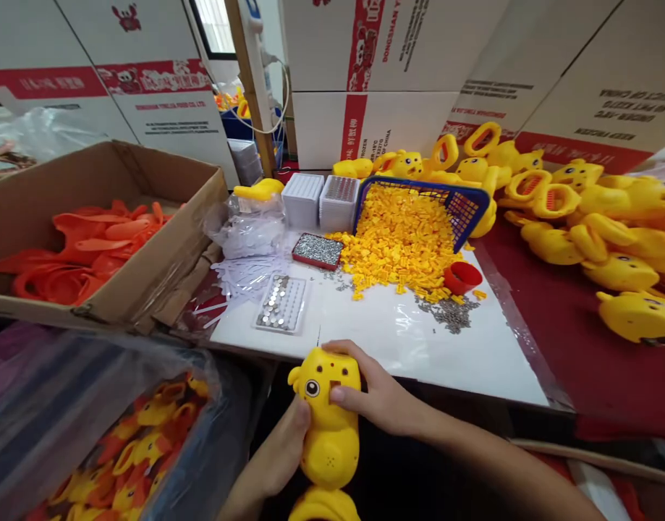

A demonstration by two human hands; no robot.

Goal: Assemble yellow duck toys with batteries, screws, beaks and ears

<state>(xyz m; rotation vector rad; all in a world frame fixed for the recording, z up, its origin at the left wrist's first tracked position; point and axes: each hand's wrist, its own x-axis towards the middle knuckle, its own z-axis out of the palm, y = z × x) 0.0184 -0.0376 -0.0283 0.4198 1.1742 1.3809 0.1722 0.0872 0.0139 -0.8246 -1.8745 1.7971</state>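
Observation:
A yellow plastic toy shell (332,441) with a painted eye, small screw holes and a square slot is held upright just off the table's front edge. Along its left side my left hand (281,445) is closed, its thumb near the eye. My right hand (373,391) wraps over the top and right side, the thumb pressed beside the slot. Below it another yellow toy part (325,505) with a ring shape shows at the bottom edge; whether the two are joined I cannot tell.
On the white board stand a tray of button cells (281,304), a red tray of screws (318,250), a blue basket (476,210) spilling small yellow pieces, and a red cup (462,277). Yellow shells (617,271) pile up right. A cardboard box (163,170) holds orange parts; finished-looking toys (147,449) fill a bag lower left.

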